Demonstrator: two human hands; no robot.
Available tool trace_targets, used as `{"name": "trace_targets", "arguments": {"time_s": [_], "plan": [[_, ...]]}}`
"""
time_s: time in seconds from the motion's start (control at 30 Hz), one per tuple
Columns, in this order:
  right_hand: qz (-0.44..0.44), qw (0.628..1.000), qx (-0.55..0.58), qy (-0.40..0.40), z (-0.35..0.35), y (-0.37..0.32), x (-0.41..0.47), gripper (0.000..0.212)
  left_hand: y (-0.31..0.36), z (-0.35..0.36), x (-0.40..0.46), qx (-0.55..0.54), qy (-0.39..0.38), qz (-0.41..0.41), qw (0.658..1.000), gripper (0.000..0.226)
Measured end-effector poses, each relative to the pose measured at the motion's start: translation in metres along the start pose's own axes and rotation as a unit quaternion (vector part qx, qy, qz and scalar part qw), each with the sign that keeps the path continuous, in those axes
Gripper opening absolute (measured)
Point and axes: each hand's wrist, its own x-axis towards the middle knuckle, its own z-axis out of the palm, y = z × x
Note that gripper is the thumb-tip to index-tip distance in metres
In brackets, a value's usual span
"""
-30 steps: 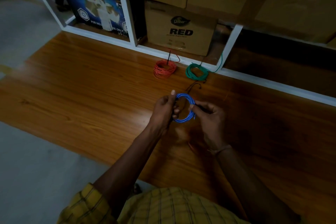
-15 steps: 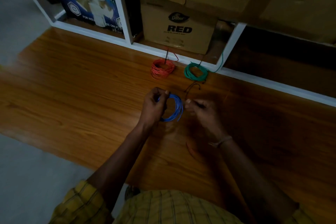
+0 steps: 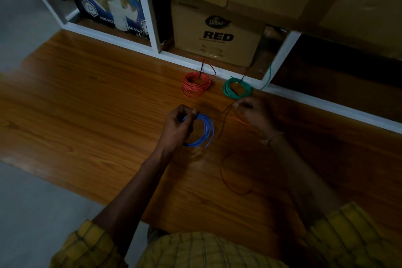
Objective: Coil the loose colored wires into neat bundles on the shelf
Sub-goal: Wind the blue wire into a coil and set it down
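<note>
A blue wire coil (image 3: pixel 199 131) is gripped at its left side by the left hand (image 3: pixel 178 125), just left of the frame's centre, with the fingers curled around the loops and the thumb pressed on top. The coil is held just above the wooden shelf (image 3: pixel 87 104). To the right of centre, a thin dark tie (image 3: pixel 226 115) is pinched between the thumb and fingers of the right hand (image 3: pixel 256 113), whose fingers are curled closed on it. The two hands are kept apart, with the coil between them. A loose orange wire (image 3: pixel 232 183) is seen lying on the shelf below the right hand, looping toward the lower middle of the frame.

Above the hands, an orange wire coil (image 3: pixel 195 85) and a green wire coil (image 3: pixel 237 89) are laid side by side on the shelf, close to a white frame (image 3: pixel 326 104). A dark tie stands up from each.

In the upper middle, a cardboard box (image 3: pixel 217 37) is marked "Dabur" in an oval and "RED" in bold black letters; the smaller print beneath cannot be read. In the upper left, a blue carton (image 3: pixel 108 2) carries the words "TAPE" along its top and, partly, "FOR INDU… SE ONLY".

A yellow checked shirt (image 3: pixel 206 250) is visible along the bottom edge.
</note>
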Motion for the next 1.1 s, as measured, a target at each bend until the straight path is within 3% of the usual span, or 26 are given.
{"name": "trace_targets", "arguments": {"time_s": [0.13,0.37,0.43,0.53,0.6,0.63,0.7,0.77,0.9,1.0,1.1], "plan": [[0.047,0.999,0.024,0.006,0.017,0.018,-0.009,0.005,0.003,0.002,0.003,-0.025,0.0,-0.016,1.0,0.019],[0.053,0.973,-0.218,-0.057,0.001,0.016,-0.017,0.027,0.007,0.0,0.008,-0.061,0.003,-0.033,0.998,0.017],[0.061,0.978,-0.193,-0.041,-0.001,0.003,-0.01,0.018,0.007,-0.002,0.009,-0.067,0.004,-0.036,0.997,0.02],[0.05,0.99,-0.129,0.007,0.005,-0.008,0.009,0.024,0.007,-0.005,0.009,-0.062,0.003,-0.038,0.997,0.023],[0.045,0.991,-0.127,-0.014,0.017,-0.002,0.021,0.017,0.007,-0.006,0.009,-0.067,0.001,-0.034,0.997,0.017],[0.049,0.991,-0.119,-0.028,0.027,0.015,0.036,0.03,0.007,-0.006,0.009,-0.068,-0.001,-0.033,0.997,0.016],[0.046,0.994,-0.094,-0.026,0.047,0.052,0.063,0.078,0.006,-0.006,0.009,-0.069,-0.002,-0.037,0.997,0.015],[0.063,0.995,-0.08,-0.001,0.065,0.082,0.079,0.094,0.005,-0.006,0.009,-0.071,-0.004,-0.042,0.997,0.015],[0.125,0.991,-0.017,0.048,0.072,0.06,0.038,0.031,0.004,-0.005,0.009,-0.08,-0.006,-0.048,0.996,0.014],[0.113,0.988,-0.024,0.106,0.077,0.086,0.044,0.032,0.005,-0.002,0.009,-0.095,-0.008,-0.057,0.994,0.015],[0.085,0.988,-0.042,0.12,0.067,0.059,0.01,0.02,0.006,0.0,0.006,-0.1,-0.011,-0.067,0.993,0.016]]}}
